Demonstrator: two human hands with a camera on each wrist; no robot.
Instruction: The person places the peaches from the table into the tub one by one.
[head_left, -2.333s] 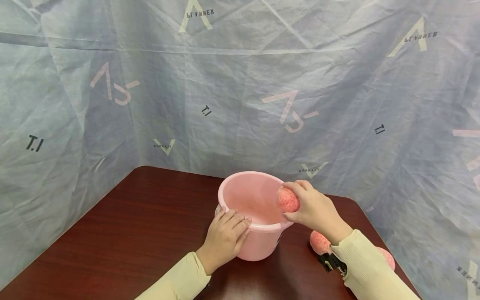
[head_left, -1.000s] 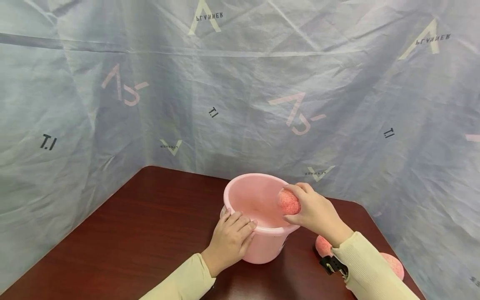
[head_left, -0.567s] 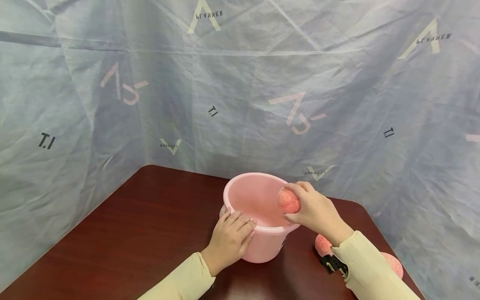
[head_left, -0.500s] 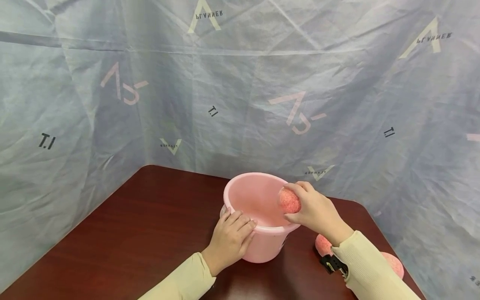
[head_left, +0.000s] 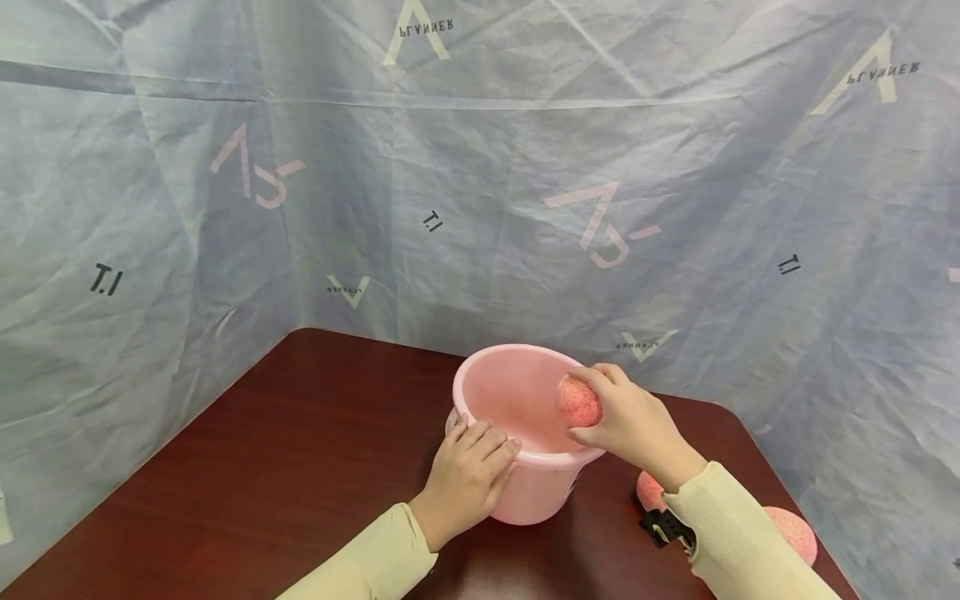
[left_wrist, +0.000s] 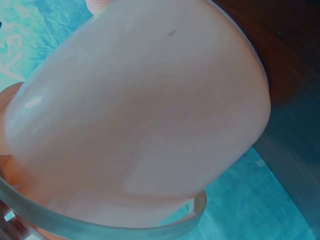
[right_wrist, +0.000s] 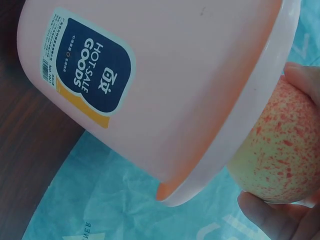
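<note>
A pink plastic bucket (head_left: 532, 492) stands upright on the table, and its inside shows bare from above. My left hand (head_left: 465, 475) grips the near left rim, fingers over the edge and thumb against the outer wall. With thumb and fingers, my right hand (head_left: 633, 421) holds a round peach-like fruit (head_left: 581, 403) at the bucket's right rim. The right wrist view shows this fruit (right_wrist: 285, 150) as yellowish with red speckles, beside the rim. A blue-and-yellow label (right_wrist: 95, 65) is on the bucket's outer wall.
Two similar pink fruits lie on the dark red-brown table (head_left: 300, 467) at the right: one fruit (head_left: 649, 492) partly behind my right wrist strap (head_left: 666, 528), another fruit (head_left: 795, 533) beyond the sleeve, near the table edge. A grey-blue printed curtain (head_left: 480, 167) surrounds the back and sides.
The head view has turned slightly left, so bucket, curtain prints and table lie further right in it. Both hands keep their holds on the bucket rim and the fruit.
</note>
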